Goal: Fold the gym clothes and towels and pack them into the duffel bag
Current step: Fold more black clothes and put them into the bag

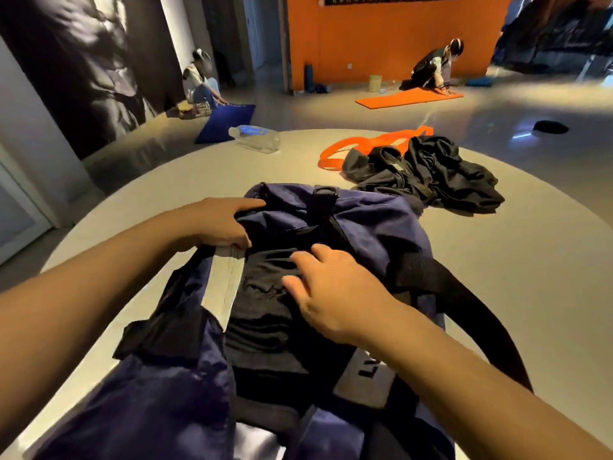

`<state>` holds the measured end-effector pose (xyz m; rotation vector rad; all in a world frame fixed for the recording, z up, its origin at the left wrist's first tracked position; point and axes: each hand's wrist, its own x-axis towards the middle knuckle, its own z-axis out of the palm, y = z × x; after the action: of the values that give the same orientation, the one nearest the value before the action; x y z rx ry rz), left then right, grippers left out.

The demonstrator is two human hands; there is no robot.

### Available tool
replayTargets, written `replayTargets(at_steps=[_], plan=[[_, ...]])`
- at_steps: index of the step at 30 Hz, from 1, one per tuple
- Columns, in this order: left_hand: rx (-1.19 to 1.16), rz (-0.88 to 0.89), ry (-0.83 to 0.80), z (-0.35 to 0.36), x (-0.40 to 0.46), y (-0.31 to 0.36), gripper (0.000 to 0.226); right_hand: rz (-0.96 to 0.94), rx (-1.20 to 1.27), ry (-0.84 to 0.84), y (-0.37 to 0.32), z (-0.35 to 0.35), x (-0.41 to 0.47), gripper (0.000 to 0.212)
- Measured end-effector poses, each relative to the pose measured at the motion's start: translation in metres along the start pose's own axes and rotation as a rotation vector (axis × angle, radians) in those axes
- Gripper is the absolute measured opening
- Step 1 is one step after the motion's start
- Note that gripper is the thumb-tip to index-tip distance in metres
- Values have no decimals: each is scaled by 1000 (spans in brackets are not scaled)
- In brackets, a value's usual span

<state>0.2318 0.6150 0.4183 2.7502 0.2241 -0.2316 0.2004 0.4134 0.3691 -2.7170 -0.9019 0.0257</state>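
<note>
Your left hand [220, 224] and right hand [331, 290] are bare. Both forearms show no sleeves (no watch or rings either).

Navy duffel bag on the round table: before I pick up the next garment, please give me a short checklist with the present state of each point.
1. Navy fabric duffel bag is open: ok.
2. Left hand holds the far edge of the opening apart: ok.
3. Folded black clothing lies inside the bag: ok.
4. Right hand rests flat on that clothing and holds nothing, so it is free to reach: ok.
5. Crumpled black garments on the round grey table are folded: not ok.
6. Room left in the bag for them: cannot tell.
</note>
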Motion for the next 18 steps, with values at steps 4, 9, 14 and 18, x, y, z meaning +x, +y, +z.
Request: replayTargets(at_steps=[4, 9, 14, 18], plan=[[-199, -24, -7, -17, -11, -10, 69, -45, 51, -376, -4, 14, 27, 73], [-445, -94, -111, -38, -35, -24, 44, -124, 151, -640, 24, -7, 21, 69], [-428, -128, -111, -31, -38, -19, 36, -132, 254, -300, -14, 2, 49, 56], [-350, -125, -71, -33, -42, -22, 38, -19, 97, -387, -43, 36, 55, 67]])
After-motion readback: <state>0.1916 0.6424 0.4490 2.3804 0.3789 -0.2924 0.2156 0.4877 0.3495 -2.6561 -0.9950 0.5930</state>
